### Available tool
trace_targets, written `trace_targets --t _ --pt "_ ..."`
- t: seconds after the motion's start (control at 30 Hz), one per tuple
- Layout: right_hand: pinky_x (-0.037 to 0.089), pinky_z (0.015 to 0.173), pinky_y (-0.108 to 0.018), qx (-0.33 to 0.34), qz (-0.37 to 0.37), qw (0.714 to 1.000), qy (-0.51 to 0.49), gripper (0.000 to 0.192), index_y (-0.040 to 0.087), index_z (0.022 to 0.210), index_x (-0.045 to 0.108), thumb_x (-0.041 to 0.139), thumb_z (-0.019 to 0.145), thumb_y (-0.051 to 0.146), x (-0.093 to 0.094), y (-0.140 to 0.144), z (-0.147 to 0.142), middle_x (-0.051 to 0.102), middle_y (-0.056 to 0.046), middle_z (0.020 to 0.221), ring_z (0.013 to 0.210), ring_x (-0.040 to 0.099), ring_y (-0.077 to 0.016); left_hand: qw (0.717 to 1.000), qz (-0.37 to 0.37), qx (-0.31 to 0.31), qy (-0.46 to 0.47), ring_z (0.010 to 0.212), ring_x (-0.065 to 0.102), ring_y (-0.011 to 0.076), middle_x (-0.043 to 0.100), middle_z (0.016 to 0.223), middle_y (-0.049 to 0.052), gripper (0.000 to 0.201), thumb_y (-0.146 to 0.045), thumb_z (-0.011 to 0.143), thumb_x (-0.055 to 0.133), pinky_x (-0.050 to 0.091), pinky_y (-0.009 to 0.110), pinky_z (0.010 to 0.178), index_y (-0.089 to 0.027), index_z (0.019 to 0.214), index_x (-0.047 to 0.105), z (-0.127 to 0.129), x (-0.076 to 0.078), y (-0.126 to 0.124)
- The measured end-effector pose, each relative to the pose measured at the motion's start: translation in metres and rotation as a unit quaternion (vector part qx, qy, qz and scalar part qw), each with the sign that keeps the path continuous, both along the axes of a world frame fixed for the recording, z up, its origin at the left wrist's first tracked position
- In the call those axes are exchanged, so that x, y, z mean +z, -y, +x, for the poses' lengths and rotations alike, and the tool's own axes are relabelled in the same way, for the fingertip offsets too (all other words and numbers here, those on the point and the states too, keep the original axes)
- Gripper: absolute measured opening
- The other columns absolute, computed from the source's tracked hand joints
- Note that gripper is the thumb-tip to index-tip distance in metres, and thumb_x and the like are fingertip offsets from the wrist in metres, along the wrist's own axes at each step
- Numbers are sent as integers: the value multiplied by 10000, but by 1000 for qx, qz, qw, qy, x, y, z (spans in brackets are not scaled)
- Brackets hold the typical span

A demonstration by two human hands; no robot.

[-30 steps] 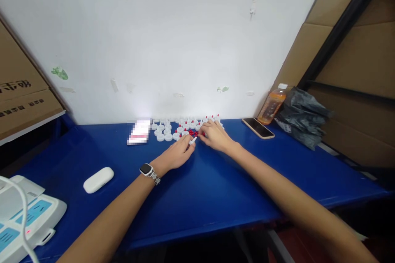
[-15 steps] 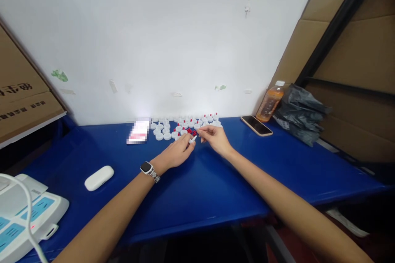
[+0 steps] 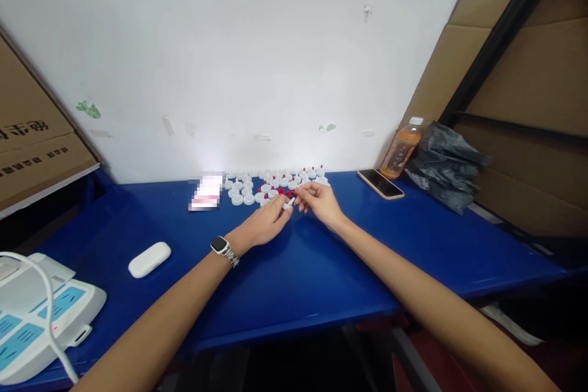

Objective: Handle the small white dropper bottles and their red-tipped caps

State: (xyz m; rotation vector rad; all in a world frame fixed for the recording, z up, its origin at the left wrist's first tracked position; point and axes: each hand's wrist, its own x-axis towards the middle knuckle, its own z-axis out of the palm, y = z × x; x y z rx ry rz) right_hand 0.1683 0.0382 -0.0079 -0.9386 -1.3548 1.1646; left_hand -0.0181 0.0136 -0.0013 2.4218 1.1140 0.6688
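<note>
My left hand [image 3: 265,223] pinches a small white cap [image 3: 289,203] between thumb and fingers, just above the blue table [image 3: 294,275]. A watch sits on that wrist. Right beside it, my right hand [image 3: 319,202] holds a tiny red piece [image 3: 295,195] at its fingertips, close to the white cap. Behind both hands lie several white caps [image 3: 243,196] in rows, some with red tips, and a small heap of loose red pieces [image 3: 282,192].
A phone [image 3: 380,184], an orange drink bottle [image 3: 403,149] and a black plastic bag [image 3: 443,165] sit at the back right. A white oval case [image 3: 149,259] and a white device with a cable [image 3: 41,312] lie left. Cardboard boxes flank both sides.
My right hand lifted off the rows of caps and drew back toward my left hand with a red piece. The left hand barely shifted.
</note>
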Motion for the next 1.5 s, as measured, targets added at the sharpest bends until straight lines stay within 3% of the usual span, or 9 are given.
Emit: trace_targets --t 0.17,0.5,0.97,1.17,1.3,1.37,1.5 --pt "350 446 -229 -25 5 1000 -17 355 173 745 643 790 664 486 -3 -1 -2 550 42 542 454 440 -80 1000 1 -8 -2 882 543 192 556 982 41 283 -435 1017 272 424 345 774 -220 931 435 1 1 1" --pt "414 512 -239 24 -42 997 -58 356 156 752 677 822 626 456 -6 1 -5 647 -3 654 523 502 -90 1000 5 -3 4 826 526 191 535 918 35 299 -443 1019 267 428 351 752 -218 914 432 -1 2 2" --pt "405 503 -250 2 29 999 -28 379 176 698 636 799 668 516 -4 7 -13 642 -5 597 501 500 -104 998 54 11 -5 851 502 212 499 906 53 308 -436 1029 228 448 404 807 -212 904 399 4 -5 -2" --pt "447 533 -253 42 34 998 4 358 172 729 621 805 665 471 10 5 1 647 0 636 522 526 -102 998 58 11 38 951 536 210 554 1025 73 321 -443 1025 287 443 385 869 -198 1108 476 6 2 -2" --pt "462 544 -248 -4 82 993 82 262 168 759 620 744 722 396 22 -21 22 653 -9 650 546 562 -115 998 1 47 52 829 569 179 590 960 40 428 -507 985 393 456 328 756 -207 1288 426 1 -1 -3" --pt "479 581 -249 -73 136 979 136 184 167 785 618 688 764 336 29 -47 32 675 -23 690 598 602 -130 999 -30 37 21 734 564 164 603 854 10 391 -514 974 409 436 304 681 -216 1209 500 -2 -3 -4" --pt "473 634 -242 -150 177 916 327 66 151 766 651 598 783 186 42 -102 36 707 -46 729 663 639 -146 999 -39 19 -25 685 558 154 617 750 -6 306 -473 964 427 390 279 617 -221 975 599 -1 -4 -3"
